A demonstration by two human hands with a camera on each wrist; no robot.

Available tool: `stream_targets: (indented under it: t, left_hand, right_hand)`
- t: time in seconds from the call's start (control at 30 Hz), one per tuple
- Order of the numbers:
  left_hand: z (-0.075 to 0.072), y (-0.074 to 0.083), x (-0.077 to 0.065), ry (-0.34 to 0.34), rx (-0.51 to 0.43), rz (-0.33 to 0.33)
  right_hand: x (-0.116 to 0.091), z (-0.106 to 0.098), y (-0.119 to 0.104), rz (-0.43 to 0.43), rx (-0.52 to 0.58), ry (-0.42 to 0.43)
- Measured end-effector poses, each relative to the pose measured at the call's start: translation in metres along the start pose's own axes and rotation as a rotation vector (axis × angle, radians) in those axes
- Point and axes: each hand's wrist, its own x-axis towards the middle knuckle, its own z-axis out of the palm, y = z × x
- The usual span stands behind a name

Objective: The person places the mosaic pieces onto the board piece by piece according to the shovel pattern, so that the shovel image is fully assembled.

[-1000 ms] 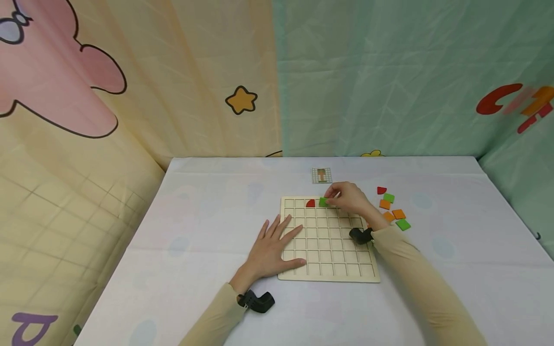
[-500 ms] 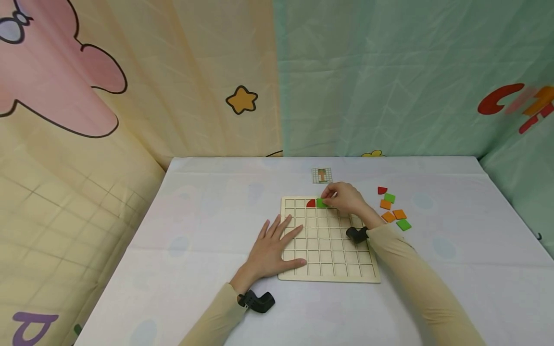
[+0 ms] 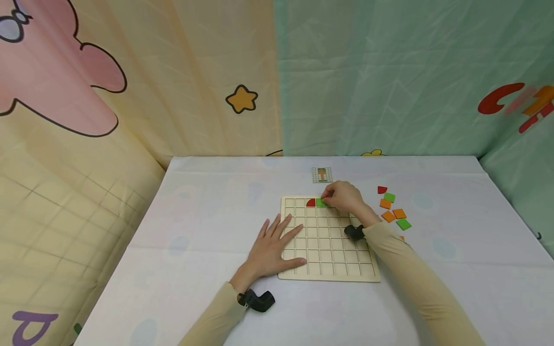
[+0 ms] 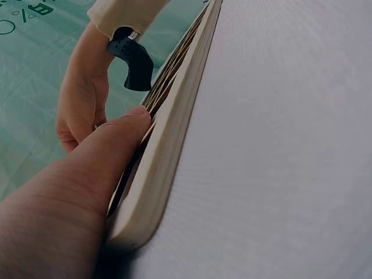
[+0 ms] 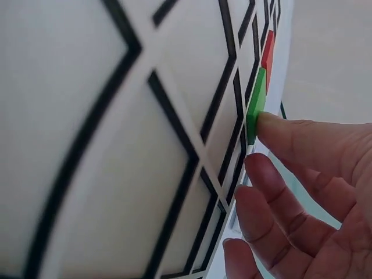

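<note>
My left hand (image 3: 268, 250) lies with fingers spread over the left side of a wooden grid board (image 3: 329, 271). Its thumb rests on the front rim, seen close up in the left wrist view beside the board's edge (image 4: 168, 145). At the far row, my right hand (image 3: 344, 197) has thumb and fingertips at a green square tile (image 5: 256, 107), with the other fingers curled below it. That tile sits in the grid right beside a red quarter-round tile (image 3: 311, 203); the hand covers part of it in the head view.
Right of the board lie loose tiles: a red quarter-round piece (image 3: 382, 190), green squares (image 3: 404, 224) and orange squares (image 3: 399, 213). A small pattern card (image 3: 322, 175) lies behind the board. Printed curtains (image 3: 389, 86) hang behind the table.
My right hand has slid slightly left with the green square tile, which now stands next to the red quarter-round tile. The left hand has stayed in place.
</note>
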Motion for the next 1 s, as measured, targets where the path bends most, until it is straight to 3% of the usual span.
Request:
stream_targets:
  t: [0.33,0.57,0.73,1.0]
  left_hand:
    - [0.000,-0.001,0.000,-0.005,0.004,0.001]
    - [-0.001,0.000,0.001,-0.006,0.007,0.000]
    - [-0.001,0.002,0.001,-0.006,-0.003,-0.002]
    - [0.001,0.000,0.001,-0.012,0.008,-0.011]
  right_hand:
    - [-0.002,0.003,0.000,0.022,-0.004,-0.022]
    - [-0.008,0.000,0.012,0.002,0.107,-0.024]
    - [-0.015,-0.013,0.030,0.066,0.146,0.045]
    - [-0.031,-0.041,0.060,0.169,0.103,0.132]
